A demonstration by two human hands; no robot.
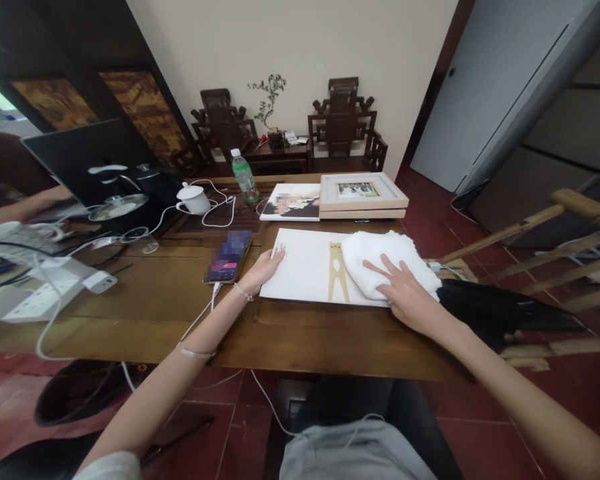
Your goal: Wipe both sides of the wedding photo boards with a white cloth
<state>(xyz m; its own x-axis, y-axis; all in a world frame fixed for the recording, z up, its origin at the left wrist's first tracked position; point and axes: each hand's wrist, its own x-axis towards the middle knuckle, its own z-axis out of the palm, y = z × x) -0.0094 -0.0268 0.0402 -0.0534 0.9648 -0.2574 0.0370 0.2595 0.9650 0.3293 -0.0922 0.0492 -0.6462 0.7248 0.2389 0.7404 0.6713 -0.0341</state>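
- Two hands work at the white board (300, 267), which lies flat on the table (305, 343).
- Left of the board, the phone (229, 257) could be dragged if the left forearm snags its cable (200, 325).
- At the board's left edge, the left hand (265, 270) rests part-curled; a weak hold could let the board skid.
- Mid-board, the tan A-shaped strip (337, 273) could catch the cloth (405, 257).
- On the board's right half, the right hand (403, 293) spreads flat over that cloth.
- Hidden: the left hand's underside, so its grip is unclear; whatever the cloth covers; the phone's screen is blurred.
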